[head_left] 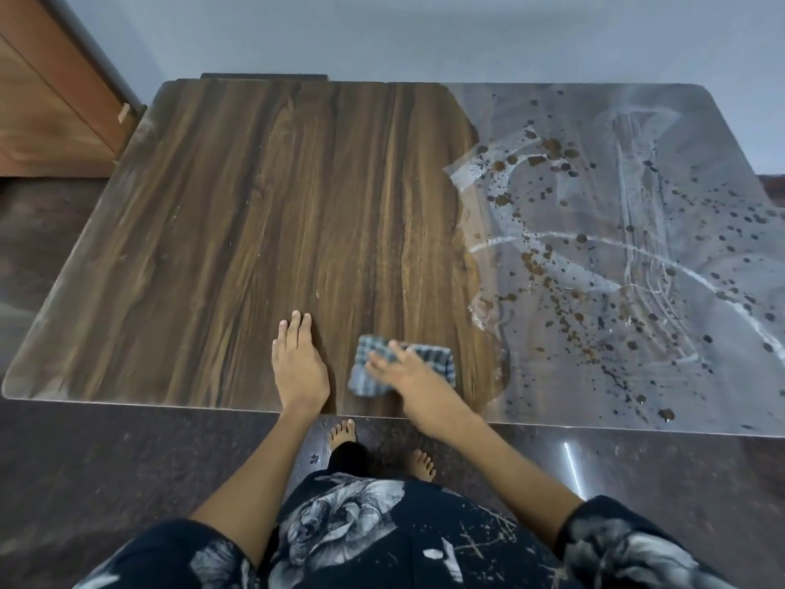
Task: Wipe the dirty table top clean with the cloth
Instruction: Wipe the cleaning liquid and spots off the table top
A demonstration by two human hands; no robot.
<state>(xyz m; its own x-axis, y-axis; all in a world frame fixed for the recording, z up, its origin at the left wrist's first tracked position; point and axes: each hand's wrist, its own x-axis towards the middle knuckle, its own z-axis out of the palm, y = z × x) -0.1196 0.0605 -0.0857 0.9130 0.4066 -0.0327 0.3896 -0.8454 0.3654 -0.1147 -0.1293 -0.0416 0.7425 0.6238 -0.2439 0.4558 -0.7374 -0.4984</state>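
Now my right hand (408, 376) presses the cloth (429, 363) flat, fingers (382, 359) straight; the dirt (594, 257) lies to its right, the left hand (299, 363) farther off.

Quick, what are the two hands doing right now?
Left hand: open, flat on the table top, holding nothing.
Right hand: open, fingers straight, pressing on the checked cloth; motion-blurred.

Right hand (401, 369) blurred, grip perhaps flat; table (212, 206) cropped.

One table (238, 214), one checked cloth (437, 361), two hands, left (299, 367) and right (403, 374), two bare feet (342, 431), brown spots beyond counting
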